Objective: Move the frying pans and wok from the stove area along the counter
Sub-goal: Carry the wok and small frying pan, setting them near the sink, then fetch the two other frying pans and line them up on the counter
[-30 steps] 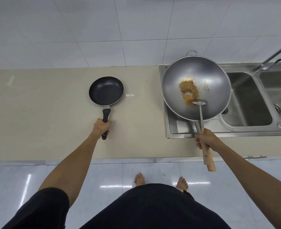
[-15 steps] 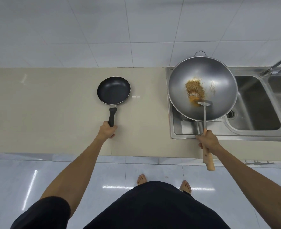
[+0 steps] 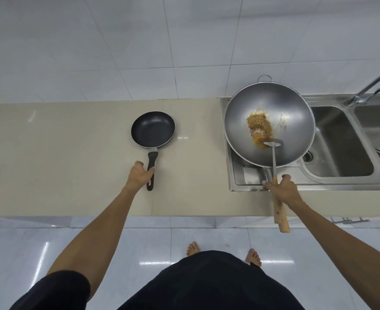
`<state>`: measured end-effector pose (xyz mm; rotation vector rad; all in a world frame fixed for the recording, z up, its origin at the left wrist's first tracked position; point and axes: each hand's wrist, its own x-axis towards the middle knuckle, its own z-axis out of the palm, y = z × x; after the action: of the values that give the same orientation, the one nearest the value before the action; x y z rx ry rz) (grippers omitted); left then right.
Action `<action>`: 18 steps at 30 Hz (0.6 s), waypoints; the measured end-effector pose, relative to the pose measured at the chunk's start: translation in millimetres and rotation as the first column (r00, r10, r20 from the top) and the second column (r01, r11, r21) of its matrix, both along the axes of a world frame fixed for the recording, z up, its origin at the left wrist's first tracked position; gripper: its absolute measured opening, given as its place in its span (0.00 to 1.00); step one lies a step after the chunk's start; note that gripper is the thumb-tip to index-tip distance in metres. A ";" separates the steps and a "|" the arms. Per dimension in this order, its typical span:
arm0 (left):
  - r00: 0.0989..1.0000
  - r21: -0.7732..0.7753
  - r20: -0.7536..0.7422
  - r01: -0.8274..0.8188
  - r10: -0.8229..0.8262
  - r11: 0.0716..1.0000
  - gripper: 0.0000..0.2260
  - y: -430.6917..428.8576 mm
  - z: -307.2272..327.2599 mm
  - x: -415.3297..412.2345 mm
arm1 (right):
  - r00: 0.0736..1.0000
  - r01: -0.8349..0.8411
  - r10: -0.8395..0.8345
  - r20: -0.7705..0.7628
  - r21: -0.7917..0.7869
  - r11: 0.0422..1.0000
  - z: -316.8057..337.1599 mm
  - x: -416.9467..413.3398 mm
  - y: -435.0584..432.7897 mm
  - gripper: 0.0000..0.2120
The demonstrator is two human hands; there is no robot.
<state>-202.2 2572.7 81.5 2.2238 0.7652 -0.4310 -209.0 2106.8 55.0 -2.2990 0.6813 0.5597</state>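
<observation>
A small black frying pan (image 3: 153,129) rests flat on the beige counter (image 3: 72,153), handle toward me. My left hand (image 3: 139,175) is just left of the handle's end, thumb spread, fingertips resting loosely on it. A large steel wok (image 3: 285,121) with brown food scraps (image 3: 259,125) sits over the left end of the steel sink (image 3: 341,142). A metal spatula (image 3: 273,144) lies inside it. My right hand (image 3: 281,191) is closed around the wooden handle (image 3: 281,218) at the wok's near edge, and the spatula's shaft runs into the same grip.
The sink has two basins and a tap (image 3: 372,86) at the back right. A white tiled wall (image 3: 184,52) backs the counter. The counter stretches far left of the pan. My bare feet stand on the glossy floor tiles (image 3: 139,242) below the counter's front edge.
My left hand has slid back to the end of the pan's handle and loosened from a full grip, thumb now spread. The wok and my right hand have barely moved.
</observation>
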 end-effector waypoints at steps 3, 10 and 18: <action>0.998 0.060 0.057 0.002 -0.005 0.998 0.33 1.1 11.0 13.7 | 0.999 -0.037 0.039 0.025 -0.079 0.996 15.5 11.6 -5.7 0.41; 0.964 0.281 0.199 0.117 -0.177 0.953 0.35 -49.5 37.8 25.1 | 0.981 -0.088 0.119 0.151 -0.195 0.977 43.5 26.5 -45.6 0.37; 0.787 0.346 0.253 0.469 -0.562 0.812 0.28 -194.8 66.1 38.6 | 0.955 -0.143 0.209 0.209 -0.290 0.946 65.6 8.8 -156.9 0.34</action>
<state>-163.6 2377.9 147.5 2.6643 -0.0037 -0.1850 -200.3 1949.9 120.6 -2.6494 0.4597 0.2742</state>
